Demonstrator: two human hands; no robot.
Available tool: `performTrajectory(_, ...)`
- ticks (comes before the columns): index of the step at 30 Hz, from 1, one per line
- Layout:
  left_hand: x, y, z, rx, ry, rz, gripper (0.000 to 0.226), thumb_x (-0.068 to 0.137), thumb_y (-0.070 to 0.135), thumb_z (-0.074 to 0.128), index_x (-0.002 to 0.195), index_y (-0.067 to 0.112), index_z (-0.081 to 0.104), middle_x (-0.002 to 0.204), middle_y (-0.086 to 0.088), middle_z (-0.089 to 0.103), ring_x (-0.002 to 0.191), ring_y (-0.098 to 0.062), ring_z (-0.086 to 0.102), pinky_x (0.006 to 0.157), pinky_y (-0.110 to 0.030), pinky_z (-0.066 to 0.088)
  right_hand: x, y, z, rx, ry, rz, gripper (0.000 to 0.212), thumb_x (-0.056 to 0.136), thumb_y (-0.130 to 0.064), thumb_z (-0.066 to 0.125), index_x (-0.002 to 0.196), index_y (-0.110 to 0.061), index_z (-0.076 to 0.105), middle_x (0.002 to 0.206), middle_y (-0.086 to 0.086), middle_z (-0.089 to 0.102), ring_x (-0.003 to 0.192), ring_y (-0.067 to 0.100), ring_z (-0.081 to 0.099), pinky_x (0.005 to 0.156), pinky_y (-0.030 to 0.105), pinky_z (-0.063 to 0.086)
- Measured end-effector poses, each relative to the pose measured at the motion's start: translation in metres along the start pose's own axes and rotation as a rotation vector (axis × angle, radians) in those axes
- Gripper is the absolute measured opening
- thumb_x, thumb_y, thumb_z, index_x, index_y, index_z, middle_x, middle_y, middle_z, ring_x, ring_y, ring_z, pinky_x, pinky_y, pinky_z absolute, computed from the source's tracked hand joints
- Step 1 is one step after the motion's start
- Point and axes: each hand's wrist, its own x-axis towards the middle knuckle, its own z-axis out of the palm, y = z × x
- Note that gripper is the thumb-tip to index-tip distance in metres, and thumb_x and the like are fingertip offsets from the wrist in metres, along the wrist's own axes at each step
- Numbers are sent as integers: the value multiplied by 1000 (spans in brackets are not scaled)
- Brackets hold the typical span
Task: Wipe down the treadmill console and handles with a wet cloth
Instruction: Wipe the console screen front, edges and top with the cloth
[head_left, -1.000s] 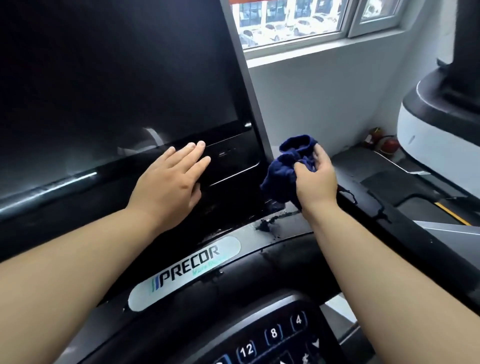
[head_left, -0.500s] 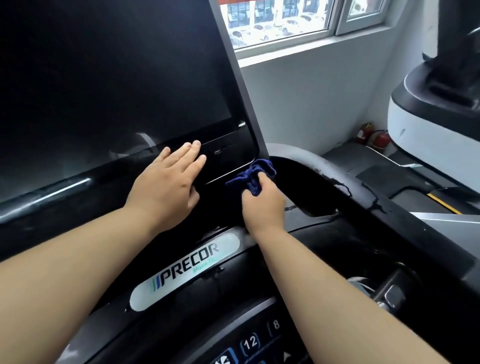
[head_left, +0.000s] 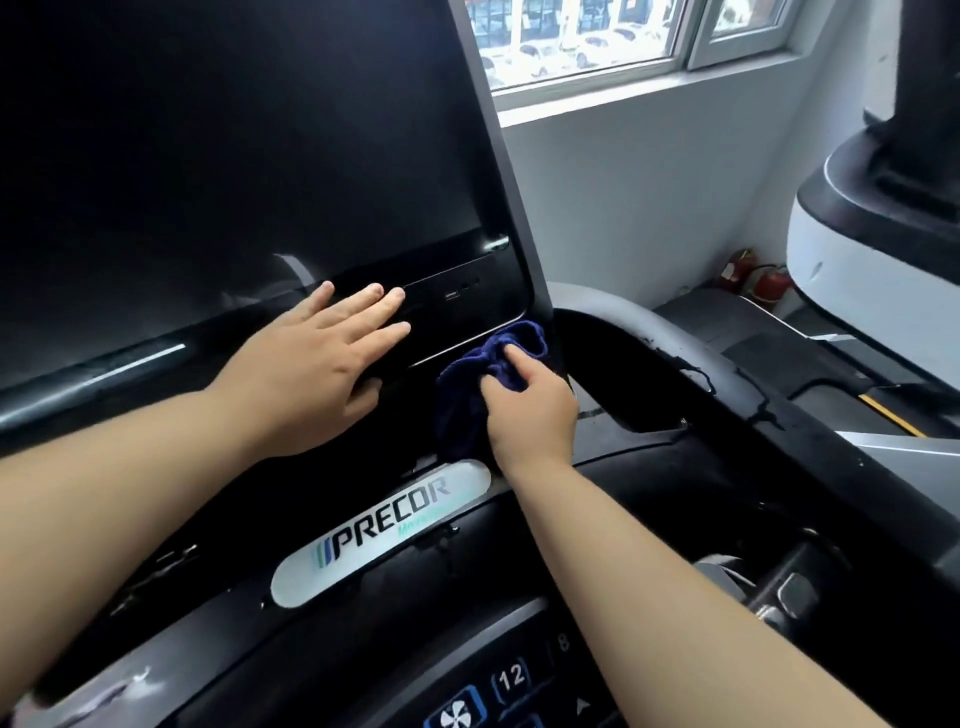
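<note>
The treadmill console is a big dark screen filling the upper left, with a black lower panel. My left hand lies flat on that lower panel, fingers straight. My right hand grips a bunched dark blue cloth and holds it against the panel's lower right corner, next to the screen's edge. A grey and black curved handle runs from behind the console toward the right. Below lies a white PRECOR badge and a keypad with numbered buttons.
A second machine with a white and black housing stands at the right. Two red fire extinguishers sit on the floor by the wall under the window. Water streaks mark the handle's black surface.
My right hand has carried the cloth from the handle at the right over to the console's lower right corner and now spreads it lower on the panel. My left hand stays flat in place.
</note>
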Motion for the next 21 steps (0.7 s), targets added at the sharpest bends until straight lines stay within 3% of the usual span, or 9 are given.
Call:
performTrajectory(4,-16,3,0,-61,-8,-28,62,86,46,28,136,16,50,152,-4,32,140,-13,23,115,-36,8,38,0,-20,117,178,88,54,81,-9,61,133,-25,54,108,-6,62,96,9,59,87,18,43)
performTrajectory(7,-27,-2,2,-65,-17,-12,61,87,46,29,136,16,50,151,-3,31,139,-13,23,115,-37,10,47,-3,-16,3,128,90,45,81,-8,61,123,-22,60,110,-1,63,89,8,56,73,9,38)
performTrajectory(11,-32,-7,5,-59,-29,2,61,87,46,29,138,17,48,152,-2,29,140,-13,22,116,-36,9,8,-5,16,-36,83,52,39,74,-8,62,111,-21,63,110,7,62,93,18,60,79,20,44)
performTrajectory(16,-34,-1,5,-73,-18,-24,62,86,45,29,136,16,50,151,-3,31,140,-13,22,116,-37,9,-27,-3,29,-44,-108,-34,38,75,-10,66,112,-18,66,100,-2,64,88,10,60,74,6,39)
performTrajectory(18,-38,-1,4,-72,-21,-22,61,86,45,29,135,16,51,151,-3,32,139,-13,23,115,-38,10,-6,-2,8,-35,-49,-41,36,73,-7,68,107,-19,68,92,-2,66,83,10,61,68,3,38)
performTrajectory(21,-48,-4,4,-65,-36,-30,61,85,45,29,134,17,52,150,-3,33,139,-14,25,115,-38,11,35,-4,-25,-115,150,-23,38,76,-11,68,111,-21,62,106,3,64,89,15,59,75,13,37)
